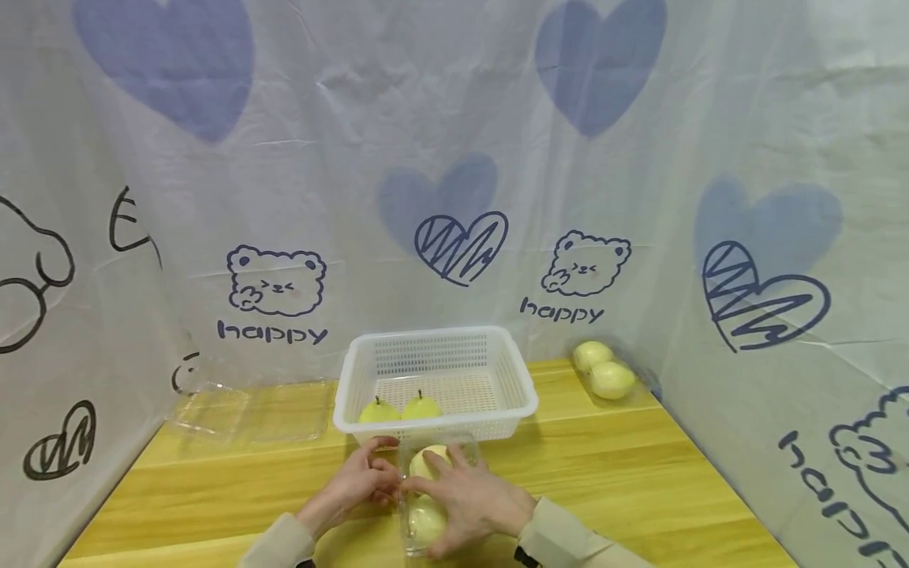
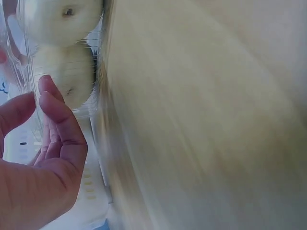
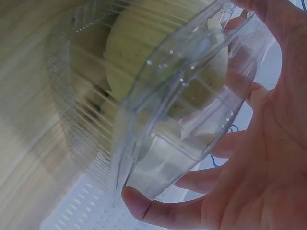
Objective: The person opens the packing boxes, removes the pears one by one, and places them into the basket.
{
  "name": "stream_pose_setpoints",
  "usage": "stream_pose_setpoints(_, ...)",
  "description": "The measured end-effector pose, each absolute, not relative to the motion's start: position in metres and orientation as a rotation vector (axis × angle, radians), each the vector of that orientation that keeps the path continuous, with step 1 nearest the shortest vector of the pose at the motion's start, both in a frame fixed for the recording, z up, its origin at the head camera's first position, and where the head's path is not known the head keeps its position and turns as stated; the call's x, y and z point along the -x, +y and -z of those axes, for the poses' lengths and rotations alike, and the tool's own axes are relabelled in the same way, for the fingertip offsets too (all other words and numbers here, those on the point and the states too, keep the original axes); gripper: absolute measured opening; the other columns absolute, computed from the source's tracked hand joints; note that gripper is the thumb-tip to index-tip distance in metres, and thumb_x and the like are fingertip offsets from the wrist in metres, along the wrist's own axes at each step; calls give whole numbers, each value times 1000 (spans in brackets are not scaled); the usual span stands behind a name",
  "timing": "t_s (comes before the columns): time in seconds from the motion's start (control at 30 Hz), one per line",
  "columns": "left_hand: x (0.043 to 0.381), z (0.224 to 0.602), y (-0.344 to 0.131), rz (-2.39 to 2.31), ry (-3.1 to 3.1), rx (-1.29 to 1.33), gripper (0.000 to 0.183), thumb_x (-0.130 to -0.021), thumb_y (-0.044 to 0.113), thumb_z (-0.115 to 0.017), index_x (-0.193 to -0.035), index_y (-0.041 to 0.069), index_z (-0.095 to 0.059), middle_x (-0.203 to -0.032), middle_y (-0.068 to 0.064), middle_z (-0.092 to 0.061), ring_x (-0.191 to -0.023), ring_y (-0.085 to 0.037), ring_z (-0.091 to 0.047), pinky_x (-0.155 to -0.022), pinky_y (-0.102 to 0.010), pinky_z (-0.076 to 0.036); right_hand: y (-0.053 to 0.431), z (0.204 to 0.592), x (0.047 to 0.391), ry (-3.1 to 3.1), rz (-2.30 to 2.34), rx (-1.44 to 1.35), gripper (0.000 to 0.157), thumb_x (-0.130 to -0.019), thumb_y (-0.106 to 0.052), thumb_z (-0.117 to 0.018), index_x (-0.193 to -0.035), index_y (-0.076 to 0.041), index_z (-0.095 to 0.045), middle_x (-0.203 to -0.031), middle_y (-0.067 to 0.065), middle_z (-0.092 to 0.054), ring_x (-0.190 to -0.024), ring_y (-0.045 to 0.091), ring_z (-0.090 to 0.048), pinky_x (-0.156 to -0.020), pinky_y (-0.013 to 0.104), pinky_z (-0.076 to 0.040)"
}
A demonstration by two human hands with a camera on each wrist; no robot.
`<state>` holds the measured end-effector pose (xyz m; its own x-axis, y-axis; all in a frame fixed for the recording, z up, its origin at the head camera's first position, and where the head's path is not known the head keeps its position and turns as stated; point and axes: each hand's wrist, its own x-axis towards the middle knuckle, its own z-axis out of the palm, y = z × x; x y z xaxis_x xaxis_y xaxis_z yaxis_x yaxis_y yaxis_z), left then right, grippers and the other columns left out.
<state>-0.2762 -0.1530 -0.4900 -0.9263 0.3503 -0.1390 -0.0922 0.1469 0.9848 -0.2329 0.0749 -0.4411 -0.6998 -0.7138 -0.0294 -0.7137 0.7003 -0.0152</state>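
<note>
A clear plastic clamshell box [image 1: 406, 530] holding two pale yellow pears [image 1: 426, 521] lies lengthwise before me, near the basket. My left hand [image 1: 358, 481] is at its left side; in the left wrist view, the curled thumb and index finger meet the box's edge from both sides. From the right, my right hand [image 1: 472, 501] lies across the lid with fingers spread. The right wrist view shows its fingertips pressing the lid [image 3: 192, 81], whose rim stands slightly apart from the ribbed base [image 3: 81, 120].
A white perforated basket [image 1: 525, 390] with two yellow pears [image 1: 420, 405] stands just beyond the box. Empty clear containers [image 1: 287, 410] lie at the back left. Another clear box with two pears [image 1: 611, 380] sits at the back right, by the curtain [image 1: 682, 284].
</note>
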Motion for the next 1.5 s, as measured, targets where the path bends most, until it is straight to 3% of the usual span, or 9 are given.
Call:
stream_pose_setpoints(0.23, 283, 494, -152, -1859, 2063, -296, 68, -91, 4, -62, -150, -4, -29, -75, -2, -66, -59, -9, -58, -55, -23, -50, 74, 441, 233, 2842, 7, 1221, 85, -70, -66, -72, -145, -54, -33, -153, 3, -35, -135, 34, -36, -91, 66, -45)
stream_pose_setpoints(0.57, 292, 497, -156, -1861, 1980, -330, 69, -86, 3, -67, -146, -5, -36, -83, -4, -68, -65, -11, -63, -53, -21, -51, 79, 441, 233, 2834, 25, 1241, 86, -71, -64, -72, -146, -53, -31, -152, 4, -35, -136, 34, -35, -92, 67, -44)
stream_pose_setpoints(0.83, 297, 497, -152, -1884, 2052, -208, 59, -87, 7, -66, -141, -6, -45, -74, -2, -68, -62, -9, -63, -47, -19, -46, 78, 441, 233, 2868, -37, 1257, 90, -69, -68, -72, -148, -50, -32, -148, 2, -39, -128, 29, -40, -92, 62, -47)
stream_pose_setpoints(1.13, 297, 494, -149, -1902, 2081, -166, 58, -85, 1, -63, -140, -8, -46, -68, -2, -65, -57, -8, -61, -50, -20, -52, 77, 440, 234, 2857, -29, 1239, 88, -70, -68, -71, -147, -52, -31, -151, 4, -38, -130, 31, -40, -90, 62, -48)
stream_pose_setpoints(1.5, 300, 495, -141, -1920, 2191, -90, 42, -88, 0, -62, -127, -14, -56, -60, -1, -62, -49, -7, -59, -47, -23, -53, 78, 441, 233, 2842, 24, 1222, 87, -69, -64, -74, -145, -51, -34, -152, 4, -37, -135, 33, -37, -89, 63, -48)
